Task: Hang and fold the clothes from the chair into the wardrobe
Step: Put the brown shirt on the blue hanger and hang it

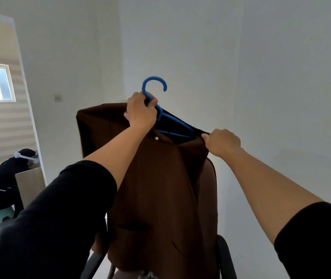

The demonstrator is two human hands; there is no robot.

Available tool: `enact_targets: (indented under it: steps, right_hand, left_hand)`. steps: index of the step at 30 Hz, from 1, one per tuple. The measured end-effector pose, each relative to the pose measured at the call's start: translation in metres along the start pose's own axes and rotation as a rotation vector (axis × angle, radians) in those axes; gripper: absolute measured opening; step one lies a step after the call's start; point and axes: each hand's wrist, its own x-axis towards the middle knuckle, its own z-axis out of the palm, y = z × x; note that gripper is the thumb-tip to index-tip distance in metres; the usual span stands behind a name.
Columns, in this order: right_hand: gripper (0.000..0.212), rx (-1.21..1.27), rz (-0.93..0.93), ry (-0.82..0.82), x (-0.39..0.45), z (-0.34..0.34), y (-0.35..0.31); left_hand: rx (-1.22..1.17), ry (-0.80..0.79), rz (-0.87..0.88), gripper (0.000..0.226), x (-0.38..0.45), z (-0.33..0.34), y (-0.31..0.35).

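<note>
The blue hanger (161,109) is gripped at its neck by the left hand (140,111) while the brown jacket (156,188), held up above the chair (224,256), is pinched at the shoulder by the right hand (222,142), and the shoulder is best drawn squarely over the hanger's arm.

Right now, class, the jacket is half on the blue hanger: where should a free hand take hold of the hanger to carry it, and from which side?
Grip the blue hanger at the neck just under its hook, from the left, as the left hand does. The neck is bare and central, so the brown jacket hangs balanced; the arms are under cloth, where the right hand pinches the shoulder.
</note>
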Motion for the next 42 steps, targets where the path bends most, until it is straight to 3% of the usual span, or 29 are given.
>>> enact_targets:
  steps: [3, 5, 8, 10, 13, 16, 18, 20, 22, 23, 27, 30, 38, 42]
  right_hand:
    - [0.046, 0.108, -0.032, 0.092, 0.007, -0.009, -0.011]
    - [0.050, 0.220, -0.158, 0.101, 0.012, -0.015, -0.020]
    - [0.038, 0.487, -0.382, -0.045, 0.004, -0.022, -0.033]
    - [0.029, 0.480, -0.496, -0.103, 0.001, -0.019, -0.038]
    - [0.026, 0.387, -0.513, -0.154, -0.001, -0.015, -0.039]
    - [0.027, 0.335, -0.557, -0.323, -0.005, -0.014, -0.035]
    - [0.034, 0.500, -0.527, -0.335, -0.005, -0.013, -0.028]
    - [0.041, 0.619, -0.441, -0.101, -0.001, -0.011, -0.017]
    - [0.046, 0.507, -0.363, 0.142, 0.008, -0.010, -0.004]
    - [0.049, 0.425, -0.323, 0.169, 0.012, -0.009, 0.003]
    - [0.040, 0.248, -0.198, -0.059, 0.020, -0.001, 0.025]
    - [0.027, 0.306, -0.236, -0.034, 0.019, 0.000, 0.032]
    - [0.035, 0.314, -0.390, -0.106, 0.021, -0.005, 0.023]
    - [0.033, 0.347, -0.356, -0.088, 0.029, -0.003, 0.022]
  left_hand:
    - [0.203, -0.134, 0.038, 0.018, 0.002, 0.002, -0.001]
    - [0.244, -0.228, -0.001, 0.022, 0.004, 0.002, 0.003]
    - [0.141, -0.352, -0.083, 0.028, 0.005, 0.000, 0.011]
    - [0.249, -0.449, -0.089, 0.036, 0.004, -0.001, 0.014]
    - [0.441, -0.527, -0.133, 0.049, 0.002, 0.002, 0.015]
    - [0.242, -0.507, -0.127, 0.038, -0.004, 0.008, 0.012]
    - [0.147, -0.458, -0.128, 0.034, -0.004, 0.011, 0.007]
    - [0.072, -0.408, -0.143, 0.034, -0.005, 0.011, 0.004]
    - [0.025, -0.400, -0.169, 0.033, -0.001, 0.011, 0.002]
    - [-0.004, -0.398, -0.176, 0.032, 0.000, 0.012, 0.001]
    - [-0.103, -0.391, -0.158, 0.030, 0.001, 0.012, 0.000]
    - [-0.148, -0.425, -0.131, 0.030, -0.001, 0.013, -0.001]
    - [-0.119, -0.679, -0.047, 0.020, -0.010, 0.018, 0.001]
    - [-0.114, -0.644, -0.026, 0.019, -0.010, 0.022, 0.005]
